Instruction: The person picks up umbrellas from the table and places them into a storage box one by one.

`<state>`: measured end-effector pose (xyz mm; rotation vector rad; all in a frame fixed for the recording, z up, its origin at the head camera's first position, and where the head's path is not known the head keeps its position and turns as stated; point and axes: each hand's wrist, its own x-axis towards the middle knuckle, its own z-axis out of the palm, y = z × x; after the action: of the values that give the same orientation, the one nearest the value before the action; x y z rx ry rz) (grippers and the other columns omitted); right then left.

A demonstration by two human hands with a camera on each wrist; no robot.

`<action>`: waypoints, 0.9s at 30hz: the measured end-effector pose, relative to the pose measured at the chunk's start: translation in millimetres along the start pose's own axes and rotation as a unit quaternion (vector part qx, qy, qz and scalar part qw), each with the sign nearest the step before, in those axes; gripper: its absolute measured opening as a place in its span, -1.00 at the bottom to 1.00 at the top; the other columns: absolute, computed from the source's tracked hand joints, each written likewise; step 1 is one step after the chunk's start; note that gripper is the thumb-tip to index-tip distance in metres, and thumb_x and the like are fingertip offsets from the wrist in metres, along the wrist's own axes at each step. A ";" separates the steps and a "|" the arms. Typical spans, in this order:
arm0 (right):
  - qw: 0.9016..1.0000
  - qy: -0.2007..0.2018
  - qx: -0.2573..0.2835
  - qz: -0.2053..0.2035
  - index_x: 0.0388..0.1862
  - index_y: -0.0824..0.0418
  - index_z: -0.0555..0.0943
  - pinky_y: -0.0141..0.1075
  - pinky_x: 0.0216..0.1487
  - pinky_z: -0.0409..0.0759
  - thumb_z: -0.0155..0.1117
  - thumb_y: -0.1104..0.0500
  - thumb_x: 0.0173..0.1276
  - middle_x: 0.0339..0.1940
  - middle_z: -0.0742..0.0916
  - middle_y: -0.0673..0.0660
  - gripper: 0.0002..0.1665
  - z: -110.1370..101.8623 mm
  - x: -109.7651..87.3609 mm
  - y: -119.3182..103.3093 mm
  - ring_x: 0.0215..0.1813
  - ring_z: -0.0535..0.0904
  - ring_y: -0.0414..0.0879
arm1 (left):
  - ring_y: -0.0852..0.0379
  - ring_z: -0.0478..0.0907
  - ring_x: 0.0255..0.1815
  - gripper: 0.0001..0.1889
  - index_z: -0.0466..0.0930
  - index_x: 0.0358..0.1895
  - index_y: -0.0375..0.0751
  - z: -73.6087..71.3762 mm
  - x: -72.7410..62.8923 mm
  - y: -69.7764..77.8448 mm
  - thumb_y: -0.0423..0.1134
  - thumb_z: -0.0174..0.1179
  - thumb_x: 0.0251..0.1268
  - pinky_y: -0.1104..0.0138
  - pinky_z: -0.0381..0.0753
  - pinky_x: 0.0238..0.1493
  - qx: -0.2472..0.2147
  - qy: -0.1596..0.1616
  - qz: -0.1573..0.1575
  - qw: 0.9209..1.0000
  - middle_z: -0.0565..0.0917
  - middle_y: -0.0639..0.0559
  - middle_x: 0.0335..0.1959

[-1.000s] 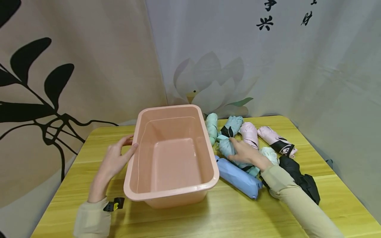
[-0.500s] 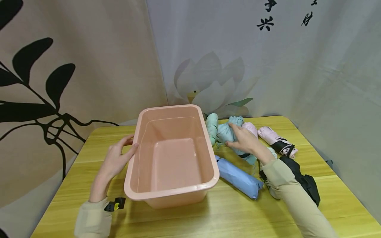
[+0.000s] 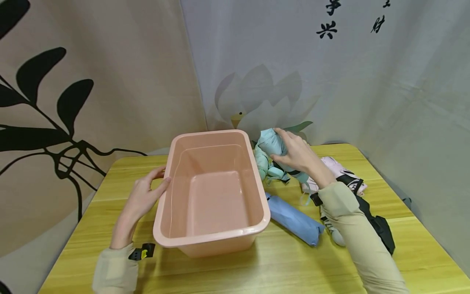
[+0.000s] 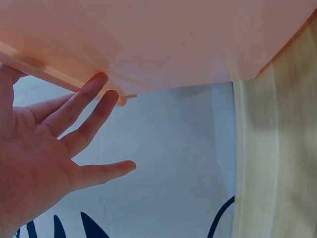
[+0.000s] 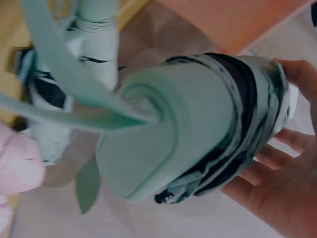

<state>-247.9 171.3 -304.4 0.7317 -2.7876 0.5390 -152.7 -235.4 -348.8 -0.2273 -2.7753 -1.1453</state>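
My right hand (image 3: 299, 152) grips a light-blue folded umbrella (image 3: 271, 143), raised above the other umbrellas to the right of the tub. Up close in the right wrist view, this umbrella (image 5: 178, 119) shows its pale green handle end with a strap loop; dark-banded fabric is bunched near the fingers. On the other side, my left hand (image 3: 141, 196) holds the left rim of a pink plastic tub (image 3: 211, 237), thumb over the edge. In the left wrist view, the left hand's fingers (image 4: 94, 119) spread under the rim along the outer wall. Nothing lies inside the tub.
Beside the tub lie a blue folded umbrella (image 3: 293, 218), a mint-green one (image 3: 261, 161), a pink one (image 3: 334, 167) and a black one (image 3: 380, 228). Others sit partly hidden beneath my right arm. A printed curtain (image 3: 279, 61) hangs behind the wooden table (image 3: 205, 273).
My right hand has picked the light-blue umbrella out of the pile and lifted it up and away, toward the back of the table. The left hand and the tub stay put.
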 end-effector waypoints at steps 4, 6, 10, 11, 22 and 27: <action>1.000 0.011 -0.001 -0.015 0.45 0.21 0.16 0.14 0.02 0.55 0.33 -0.03 0.21 0.28 0.50 0.37 -0.08 -10.9 9.5 -16.0 0.13 0.54 0.27 | -0.37 0.34 0.28 -0.39 0.23 0.38 -0.34 0.1 0.2 -1.0 0.00 -0.03 0.44 -0.23 0.36 0.19 0.000 -0.002 0.001 1.000 0.47 -0.43 0.20; 1.000 0.015 0.002 -0.023 0.46 0.19 0.16 0.12 0.02 0.56 0.33 -0.02 0.21 0.27 0.50 0.36 -0.08 -15.8 14.3 -24.6 0.14 0.54 0.25 | -0.37 0.34 0.29 -0.39 0.22 0.39 -0.33 0.1 0.2 -1.1 0.01 -0.03 0.44 -0.24 0.35 0.19 0.000 -0.003 0.001 1.000 0.46 -0.43 0.21; 0.999 0.030 0.007 -0.045 0.45 0.18 0.19 0.08 0.00 0.58 0.35 -0.02 0.20 0.25 0.53 0.34 -0.09 -22.8 23.5 -40.7 0.08 0.58 0.23 | -0.37 0.32 0.30 -0.38 0.22 0.39 -0.33 0.2 -0.1 -0.7 0.01 -0.03 0.44 -0.25 0.33 0.20 -0.001 -0.003 0.001 1.000 0.46 -0.43 0.21; 0.998 0.033 0.008 -0.051 0.45 0.18 0.19 0.07 0.00 0.58 0.35 -0.01 0.20 0.25 0.53 0.33 -0.09 -24.3 25.6 -44.8 0.07 0.58 0.21 | -0.37 0.31 0.31 -0.38 0.22 0.39 -0.33 0.3 -0.2 -0.6 0.01 -0.03 0.44 -0.25 0.32 0.21 -0.001 -0.002 0.000 1.000 0.46 -0.43 0.22; 0.993 0.047 0.017 -0.112 0.45 0.13 0.20 0.01 0.13 0.53 0.36 -0.01 0.19 0.25 0.54 0.23 -0.10 -29.4 47.5 -88.4 0.16 0.55 0.12 | -0.37 0.32 0.30 -0.39 0.22 0.39 -0.34 1.7 0.0 -2.4 -0.01 -0.03 0.44 -0.26 0.30 0.22 -0.009 0.004 0.002 1.000 0.47 -0.44 0.20; 0.989 0.049 0.019 -0.139 0.45 0.11 0.20 -0.01 0.08 0.56 0.35 -0.02 0.20 0.20 0.56 0.20 -0.11 -24.9 54.6 -105.7 0.10 0.58 0.09 | -0.37 0.32 0.30 -0.39 0.23 0.39 -0.33 1.4 -0.2 -2.6 0.00 -0.03 0.44 -0.24 0.32 0.21 -0.005 0.006 0.001 1.000 0.48 -0.43 0.19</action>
<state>-238.3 72.1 -234.9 1.0503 -2.5330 0.5590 -153.2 -236.3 -351.6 -0.2239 -2.7589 -1.1578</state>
